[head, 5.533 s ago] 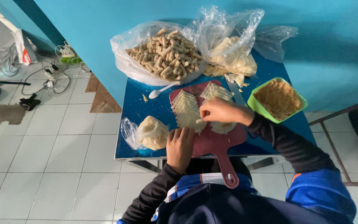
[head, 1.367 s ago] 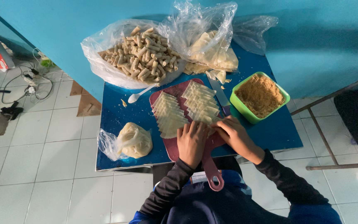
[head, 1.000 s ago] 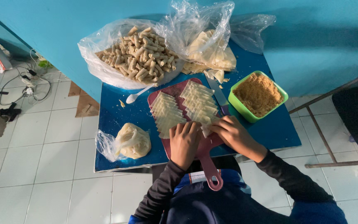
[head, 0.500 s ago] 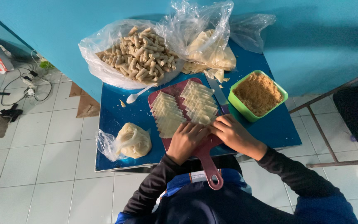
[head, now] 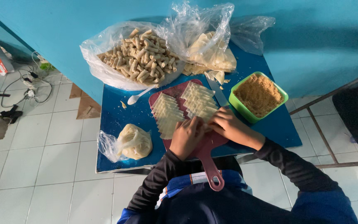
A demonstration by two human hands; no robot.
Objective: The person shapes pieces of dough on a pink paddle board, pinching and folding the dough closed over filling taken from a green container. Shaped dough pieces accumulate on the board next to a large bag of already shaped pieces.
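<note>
My left hand (head: 188, 137) and my right hand (head: 225, 125) meet at the near end of a dark red cutting board (head: 175, 90) with a handle. Their fingers are curled together over one pale thin wrapper on the board; what is between the fingers is hidden. Two overlapping rows of pale square wrappers (head: 168, 114) lie on the board just beyond my hands. A green tub of brown crumbly filling (head: 260, 95) stands right of the board.
A small blue table (head: 112, 120) against a blue wall carries a clear bag of finished rolls (head: 139, 56), a bag of wrappers (head: 212, 54), a tied bag of pale dough (head: 133, 143), a white spoon (head: 139, 96) and a knife (head: 217, 92). White tile floor lies left.
Both hands have come together at the board's near end. Over the last second they shift only slightly, fingers working the same wrapper.
</note>
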